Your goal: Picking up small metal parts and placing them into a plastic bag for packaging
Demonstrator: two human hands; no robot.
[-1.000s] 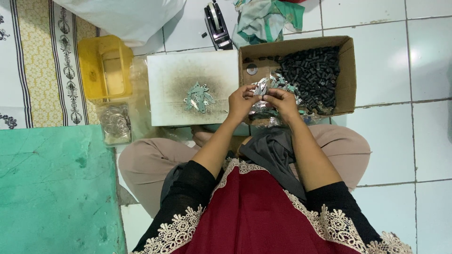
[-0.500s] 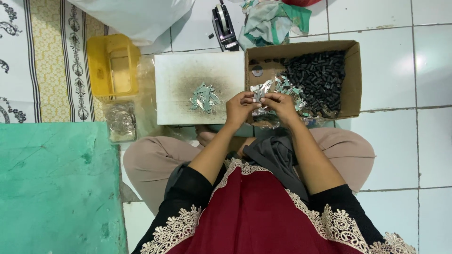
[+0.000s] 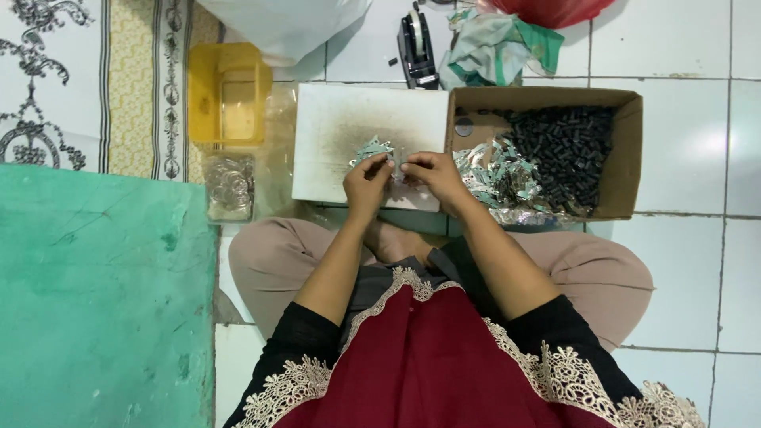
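I sit cross-legged on a tiled floor. My left hand (image 3: 366,181) and my right hand (image 3: 428,173) meet over a white board (image 3: 341,119), fingertips pinched together on a small silvery piece that is mostly hidden between them. A little heap of silvery cut pieces (image 3: 372,147) lies on the board just beyond my left fingers. To the right stands a brown cardboard box (image 3: 626,150) holding a pile of silvery strips (image 3: 499,176) and many small black parts (image 3: 567,150).
A yellow plastic container (image 3: 228,95) and a clear bag of small rings (image 3: 228,186) lie left of the board. A black tape dispenser (image 3: 417,43) and crumpled cloth (image 3: 499,43) lie beyond it. A green surface (image 3: 95,301) fills the lower left.
Both hands have moved left, from the box's edge and its silvery strips to above the white board beside the small heap. The camera view shifted slightly.
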